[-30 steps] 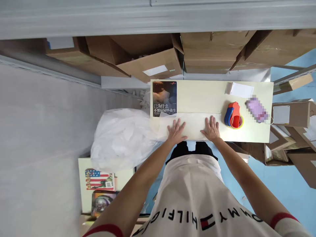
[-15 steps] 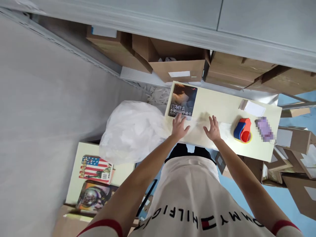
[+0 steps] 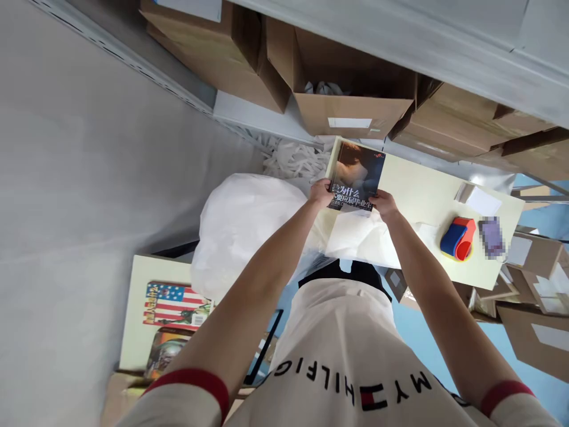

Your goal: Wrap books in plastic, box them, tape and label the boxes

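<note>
A dark-covered book (image 3: 358, 173) with white lettering lies at the far left corner of a pale yellow table (image 3: 427, 190). My left hand (image 3: 320, 193) grips its near left corner and my right hand (image 3: 383, 204) grips its near right corner, fingers curled on the cover. Just in front of the book a white plastic sheet or bag (image 3: 362, 240) lies flat on the table, partly under my right wrist.
A red and blue tape dispenser (image 3: 457, 238) and a white paper pad (image 3: 479, 200) sit on the table's right side. A bulging white plastic sack (image 3: 242, 225) stands left of the table. Cardboard boxes (image 3: 351, 89) line the shelf behind. Books (image 3: 175, 305) lie on a low surface at left.
Both hands left the white sheet, where they lay flat, moved forward and closed on the book's near edge. The view has swung to the left.
</note>
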`<state>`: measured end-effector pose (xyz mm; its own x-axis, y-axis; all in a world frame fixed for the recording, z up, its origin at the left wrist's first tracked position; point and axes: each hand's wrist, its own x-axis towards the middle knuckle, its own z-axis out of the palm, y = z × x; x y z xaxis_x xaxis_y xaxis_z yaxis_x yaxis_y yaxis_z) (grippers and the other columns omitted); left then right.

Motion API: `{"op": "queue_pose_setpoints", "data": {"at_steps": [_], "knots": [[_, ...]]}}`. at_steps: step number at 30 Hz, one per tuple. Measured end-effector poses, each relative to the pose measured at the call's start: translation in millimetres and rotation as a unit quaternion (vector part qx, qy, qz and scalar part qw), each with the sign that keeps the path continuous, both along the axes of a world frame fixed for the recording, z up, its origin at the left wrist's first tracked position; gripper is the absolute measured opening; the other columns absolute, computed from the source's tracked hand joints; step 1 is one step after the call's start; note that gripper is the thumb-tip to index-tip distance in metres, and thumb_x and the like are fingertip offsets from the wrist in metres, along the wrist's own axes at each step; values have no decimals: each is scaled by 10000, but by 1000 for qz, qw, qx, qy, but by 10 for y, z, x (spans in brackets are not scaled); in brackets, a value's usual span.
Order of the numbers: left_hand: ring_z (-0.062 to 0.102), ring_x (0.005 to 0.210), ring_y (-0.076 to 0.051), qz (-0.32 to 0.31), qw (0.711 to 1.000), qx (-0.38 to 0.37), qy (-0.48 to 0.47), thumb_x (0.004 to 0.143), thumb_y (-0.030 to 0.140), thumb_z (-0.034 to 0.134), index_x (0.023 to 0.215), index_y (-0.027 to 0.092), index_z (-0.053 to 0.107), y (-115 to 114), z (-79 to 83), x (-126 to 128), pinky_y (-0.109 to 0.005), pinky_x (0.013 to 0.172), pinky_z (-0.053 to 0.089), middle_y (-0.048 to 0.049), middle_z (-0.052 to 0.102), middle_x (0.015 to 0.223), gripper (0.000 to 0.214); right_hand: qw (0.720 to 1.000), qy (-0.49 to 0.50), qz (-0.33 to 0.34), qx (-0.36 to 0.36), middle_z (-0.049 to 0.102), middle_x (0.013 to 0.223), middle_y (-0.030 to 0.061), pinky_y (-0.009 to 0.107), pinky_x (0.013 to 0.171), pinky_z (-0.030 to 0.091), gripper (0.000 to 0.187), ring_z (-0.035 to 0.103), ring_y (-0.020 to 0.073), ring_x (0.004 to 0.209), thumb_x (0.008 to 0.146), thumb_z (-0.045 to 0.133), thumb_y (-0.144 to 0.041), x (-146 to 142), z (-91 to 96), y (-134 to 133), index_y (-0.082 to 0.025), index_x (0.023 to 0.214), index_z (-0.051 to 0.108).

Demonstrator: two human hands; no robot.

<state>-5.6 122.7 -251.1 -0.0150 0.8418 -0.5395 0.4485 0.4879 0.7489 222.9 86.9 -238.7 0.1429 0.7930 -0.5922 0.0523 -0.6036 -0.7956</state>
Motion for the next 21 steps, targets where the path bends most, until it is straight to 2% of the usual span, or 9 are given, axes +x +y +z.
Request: {"op": "queue_pose_setpoints", "data": {"at_steps": [4, 8, 12, 14, 16, 18, 21], "knots": [[602, 703, -125, 34, 992, 74, -100, 627, 28, 637, 879, 153, 658, 170, 64, -21, -264, 720, 508, 19, 654, 749, 281, 998, 39, -53, 8, 703, 816, 4, 344, 730, 511, 335, 640, 190, 810, 555, 716, -282, -34, 65, 79, -197, 870, 642], [597, 764, -124, 27, 980, 139, -138, 641, 3, 657, 938, 160, 636, 387, 294, -31, -254, 747, 505, 2, 664, 845, 336, 980, 92, -116, 132, 703, 912, -21, 333, 811, 517, 368, 629, 169, 873, 577, 725, -271, -76, 220, 227, -238, 920, 593], [622, 859, -129, 13, 965, 170, -202, 664, 3, 651, 970, 178, 580, 448, 592, 50, -266, 827, 503, 9, 648, 922, 359, 959, 90, -121, 239, 702, 952, -33, 336, 882, 519, 395, 643, 161, 902, 653, 743, -305, -28, 536, 260, -274, 1000, 556], [632, 888, -129, 6, 957, 150, -248, 652, -3, 641, 978, 191, 550, 364, 743, 114, -273, 844, 502, 20, 648, 946, 390, 955, 71, -105, 267, 707, 998, -16, 356, 911, 521, 405, 651, 176, 942, 690, 755, -343, 48, 729, 148, -278, 1034, 550], [637, 851, -130, -7, 951, 98, -293, 634, 3, 639, 977, 197, 532, 193, 880, 194, -278, 809, 509, 29, 649, 910, 408, 953, 44, -100, 283, 705, 1063, 10, 376, 945, 516, 421, 650, 196, 1004, 707, 770, -383, 155, 901, -77, -275, 1050, 551], [628, 789, -130, -25, 942, 28, -332, 619, 30, 650, 973, 197, 525, -52, 990, 294, -274, 752, 508, 35, 640, 853, 411, 955, 13, -110, 276, 697, 1095, 30, 397, 958, 513, 431, 645, 214, 1033, 722, 768, -423, 286, 1025, -403, -269, 1064, 557], [621, 786, -136, -45, 920, -74, -382, 583, 71, 677, 961, 202, 526, -490, 1079, 495, -267, 716, 495, 28, 636, 871, 428, 961, -76, -144, 222, 677, 1096, 48, 420, 939, 510, 434, 629, 227, 1032, 753, 734, -453, 501, 1116, -1008, -264, 1107, 568]]}}
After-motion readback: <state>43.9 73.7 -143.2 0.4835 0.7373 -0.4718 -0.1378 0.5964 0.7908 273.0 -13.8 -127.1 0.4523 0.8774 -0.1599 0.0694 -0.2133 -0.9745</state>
